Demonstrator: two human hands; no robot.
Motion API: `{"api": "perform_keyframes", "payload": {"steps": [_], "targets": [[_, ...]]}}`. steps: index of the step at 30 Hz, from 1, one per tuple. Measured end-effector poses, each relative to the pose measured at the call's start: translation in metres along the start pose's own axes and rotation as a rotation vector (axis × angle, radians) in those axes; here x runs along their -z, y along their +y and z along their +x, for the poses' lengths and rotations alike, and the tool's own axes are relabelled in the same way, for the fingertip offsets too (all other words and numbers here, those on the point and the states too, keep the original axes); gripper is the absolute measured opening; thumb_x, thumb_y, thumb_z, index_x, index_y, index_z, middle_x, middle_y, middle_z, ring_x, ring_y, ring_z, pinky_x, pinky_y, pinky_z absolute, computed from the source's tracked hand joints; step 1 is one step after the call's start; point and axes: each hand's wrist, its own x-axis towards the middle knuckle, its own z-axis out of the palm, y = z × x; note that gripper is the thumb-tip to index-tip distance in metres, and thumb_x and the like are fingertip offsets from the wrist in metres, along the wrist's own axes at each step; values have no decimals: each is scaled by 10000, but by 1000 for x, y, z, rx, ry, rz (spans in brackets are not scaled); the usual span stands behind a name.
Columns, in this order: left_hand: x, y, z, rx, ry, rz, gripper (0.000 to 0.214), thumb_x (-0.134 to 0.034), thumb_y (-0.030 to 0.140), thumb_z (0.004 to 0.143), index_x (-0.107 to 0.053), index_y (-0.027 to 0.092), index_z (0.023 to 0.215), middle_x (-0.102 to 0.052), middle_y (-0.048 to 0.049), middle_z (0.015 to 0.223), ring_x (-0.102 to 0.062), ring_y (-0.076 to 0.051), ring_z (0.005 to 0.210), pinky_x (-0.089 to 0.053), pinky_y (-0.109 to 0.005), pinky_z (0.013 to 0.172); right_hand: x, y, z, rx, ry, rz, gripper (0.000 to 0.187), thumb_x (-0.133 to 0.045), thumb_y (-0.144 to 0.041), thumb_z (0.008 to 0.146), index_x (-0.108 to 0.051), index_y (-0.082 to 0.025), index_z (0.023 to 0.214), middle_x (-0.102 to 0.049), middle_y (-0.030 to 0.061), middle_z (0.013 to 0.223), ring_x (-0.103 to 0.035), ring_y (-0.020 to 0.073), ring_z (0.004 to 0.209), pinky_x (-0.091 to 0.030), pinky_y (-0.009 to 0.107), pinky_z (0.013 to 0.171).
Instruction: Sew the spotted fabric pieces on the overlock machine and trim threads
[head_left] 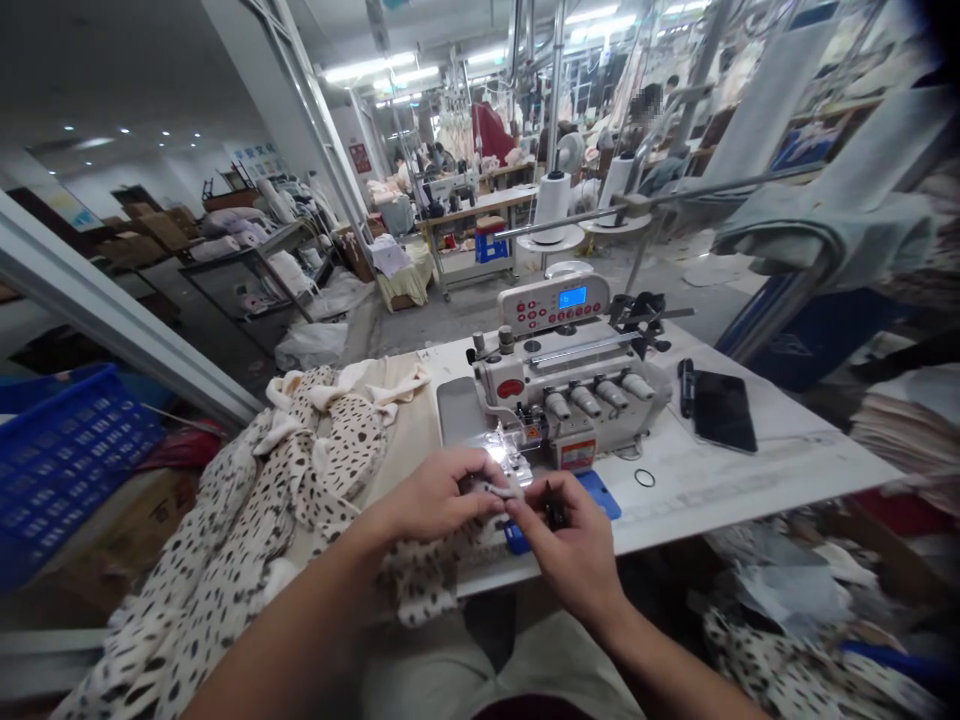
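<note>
Our left hand and right hand fingers clamp one fabric scrap near the sewing machine; a slip could cut us.

Cream black-spotted fabric, blue crate

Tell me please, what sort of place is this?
Probably a garment factory: an overlock sewing machine on a white table, spotted fabric heaped beside it, more sewing stations behind. The left hand and right hand pinch a small cloth piece.
</note>
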Motion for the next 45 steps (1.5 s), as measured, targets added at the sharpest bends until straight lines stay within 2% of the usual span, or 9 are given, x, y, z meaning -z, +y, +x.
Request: {"api": "perform_keyframes", "payload": {"steps": [6,10,13,16,23,32,37,41,45], "targets": [[-1,-9,-2,82,83,-116,188,-767,360,788,-736,179,828,-716,-49,846,-634,-174,779,-489,-260,725,5,-3,-1,36,-161,7,157,-684,-350,890,-636,-200,886,-616,-5,755,-527,133,619,-452,245,576],[-5,-10,-3,80,125,-179,223,-774,388,782,-726,170,791,-712,-64,845,-642,-184,791,-506,-281,746,4,-10,4,110,-177,23,134,-714,-308,853,-640,-198,838,-617,36,921,-536,138,683,-444,241,572],[-7,-7,-3,59,119,-196,238,-763,400,796,-722,168,762,-714,-72,859,-647,-190,814,-516,-292,768,1,-13,8,105,-199,1,151,-733,-317,829,-650,-199,784,-612,61,979,-579,168,771,-448,233,554],[-9,-6,-3,64,132,-212,254,-746,416,815,-721,168,764,-707,-70,846,-641,-179,792,-513,-277,737,0,-15,11,126,-198,-46,183,-705,-321,845,-632,-205,723,-624,63,931,-604,198,841,-482,250,617],[-10,-8,-7,39,207,-186,243,-748,389,817,-709,159,748,-697,-69,840,-626,-166,775,-504,-264,717,2,-14,12,194,-211,-118,182,-639,-256,901,-617,-210,726,-649,36,801,-605,187,762,-475,287,706],[-19,-14,-9,15,306,-210,222,-755,349,822,-696,154,735,-709,-59,817,-638,-163,772,-503,-261,739,-1,-12,6,176,-171,-150,185,-611,-236,909,-626,-195,729,-625,25,744,-557,165,681,-421,272,631],[-23,-19,-10,56,347,-203,199,-775,328,797,-707,152,735,-723,-62,822,-648,-163,767,-511,-259,728,-5,-11,4,176,-121,-101,193,-618,-229,888,-608,-191,699,-611,19,720,-544,153,660,-417,259,611],[-28,-23,-12,60,389,-176,173,-774,293,782,-698,152,714,-721,-52,795,-650,-153,738,-513,-248,704,-9,-5,2,132,-83,-42,220,-637,-228,859,-574,-187,652,-610,15,699,-552,146,660,-419,248,607],[-33,-22,-12,77,418,-189,157,-772,268,771,-681,153,715,-718,-43,779,-654,-144,723,-516,-238,692,-11,-3,2,-67,-36,19,162,-694,-281,796,-590,-180,722,-549,-33,628,-427,100,528,-351,220,501]]}}
